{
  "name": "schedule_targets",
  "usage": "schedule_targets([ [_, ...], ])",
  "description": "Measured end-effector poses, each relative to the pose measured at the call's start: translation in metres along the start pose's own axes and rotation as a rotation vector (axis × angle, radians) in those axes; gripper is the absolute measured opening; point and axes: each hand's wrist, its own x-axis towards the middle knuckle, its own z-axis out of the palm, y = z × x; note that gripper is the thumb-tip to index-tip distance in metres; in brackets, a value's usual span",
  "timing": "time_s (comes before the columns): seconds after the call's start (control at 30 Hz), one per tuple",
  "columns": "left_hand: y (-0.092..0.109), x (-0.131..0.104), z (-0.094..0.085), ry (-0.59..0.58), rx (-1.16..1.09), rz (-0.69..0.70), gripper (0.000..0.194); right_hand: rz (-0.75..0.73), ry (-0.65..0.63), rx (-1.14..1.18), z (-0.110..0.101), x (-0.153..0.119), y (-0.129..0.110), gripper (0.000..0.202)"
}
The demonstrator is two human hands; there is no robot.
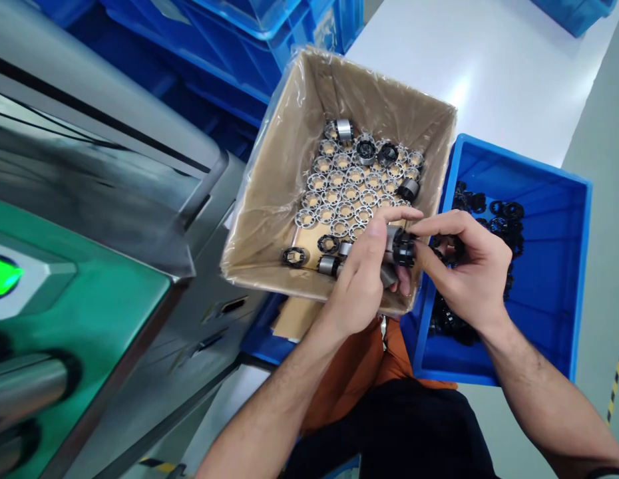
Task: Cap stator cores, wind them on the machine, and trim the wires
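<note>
My left hand is wrapped round a silver metal cylinder with a black toothed ring at its right end, above the near right corner of the lined cardboard box. Another grey metal part shows under those fingers. My right hand pinches the black ring from the right with thumb and forefinger. Inside the box stand rows of silver rings. Several parts with black rings lie among them, such as a tipped one at the right wall and one near the front left corner.
A blue bin with loose black rings adjoins the box on the right. Stacked blue crates stand behind. At the left is a metal machine with a green panel. A white table extends behind.
</note>
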Motion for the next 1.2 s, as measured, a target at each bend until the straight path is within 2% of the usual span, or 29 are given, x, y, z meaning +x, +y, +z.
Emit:
schedule_targets([
  [0.13, -0.004, -0.002, -0.002, 0.008, 0.054, 0.059, 0.057, -0.106, 0.038, 0.017, 0.005, -0.003, 0.004, 0.020],
  [0.5, -0.003, 0.002, -0.001, 0.018, 0.085, 0.092, 0.055, -0.332, 0.040, -0.058, 0.002, -0.003, 0.016, 0.025],
  [0.6, -0.005, 0.000, -0.004, 0.013, 0.124, 0.089, 0.056, -0.255, 0.062, 0.009, 0.006, -0.004, 0.017, 0.024],
  [0.73, -0.004, 0.001, -0.004, -0.027, 0.097, 0.113, 0.054, 0.032, 0.043, 0.179, 0.007, -0.004, 0.016, 0.015],
  [0.77, -0.002, 0.002, -0.002, 0.001, 0.080, 0.131, 0.056, 0.104, 0.031, 0.243, 0.005, -0.004, 0.017, 0.012],
  [0.83, 0.001, 0.006, 0.001, 0.138, 0.042, 0.178, 0.064, 0.202, 0.010, 0.390, 0.001, -0.002, 0.017, 0.019],
  [0.9, 0.004, 0.010, 0.002, 0.288, 0.009, 0.191, 0.067, 0.253, -0.019, 0.518, -0.003, -0.001, 0.016, 0.028],
  [0.93, 0.005, 0.010, 0.003, 0.318, 0.005, 0.177, 0.064, 0.270, -0.037, 0.573, -0.004, 0.000, 0.015, 0.030],
  [0.97, 0.006, 0.010, 0.002, 0.301, 0.015, 0.156, 0.059, 0.285, -0.055, 0.626, -0.005, 0.000, 0.013, 0.029],
  [1.03, 0.005, 0.009, 0.000, 0.173, 0.088, 0.132, 0.044, 0.304, -0.098, 0.722, -0.007, 0.000, 0.008, 0.023],
  [1.1, 0.004, 0.006, -0.003, 0.041, 0.173, 0.173, 0.037, 0.305, -0.146, 0.763, -0.007, -0.001, 0.005, 0.020],
  [1.2, 0.002, 0.003, -0.005, 0.011, 0.225, 0.238, 0.033, 0.285, -0.143, 0.638, -0.008, 0.000, 0.005, 0.025],
])
